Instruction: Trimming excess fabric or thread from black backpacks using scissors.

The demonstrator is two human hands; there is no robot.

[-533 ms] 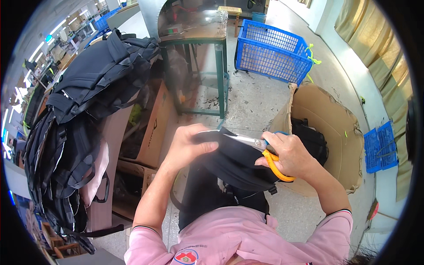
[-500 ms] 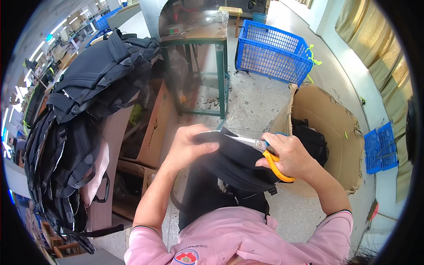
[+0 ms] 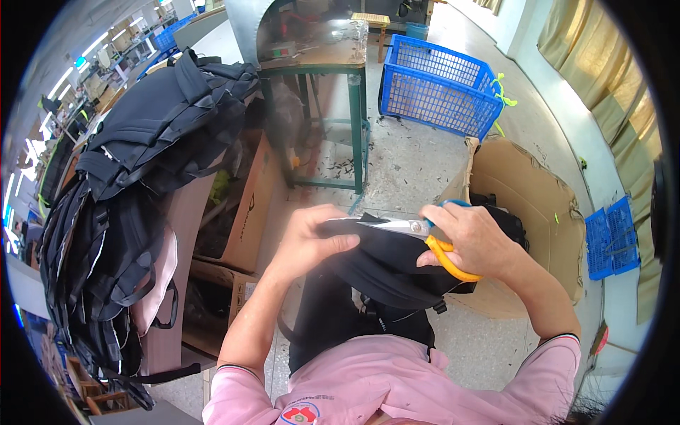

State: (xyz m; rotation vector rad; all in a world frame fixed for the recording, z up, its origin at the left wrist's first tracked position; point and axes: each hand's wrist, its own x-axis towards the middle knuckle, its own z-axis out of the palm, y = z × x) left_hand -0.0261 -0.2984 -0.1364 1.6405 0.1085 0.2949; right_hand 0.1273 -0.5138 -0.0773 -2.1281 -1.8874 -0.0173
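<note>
- While the left hand (image 3: 308, 241) pinches the edge of the black bag (image 3: 386, 276) between thumb and fingers, the right hand (image 3: 478, 241) grips the scissors (image 3: 416, 227) by the orange handle (image 3: 457, 262) and the blue handle (image 3: 455, 203).
- The bag hangs between the hands, in front of the pink shirt (image 3: 368, 368), its upper edge raised to the blades (image 3: 389, 224); a cardboard bin (image 3: 545, 184) stands to its right.
- The handles stand apart, but how far the tips are parted cannot be told against the dark cloth.
- Because the blades point toward the left hand, a slip or a sudden give in the fabric could nick its fingers.
- If the cloth bunches, a snip could bite into the panel below the edge.
- Compared with the earlier frame, the right hand sits slightly farther right, the scissors lie more level and their handles look wider apart; the left pinch persists.
</note>
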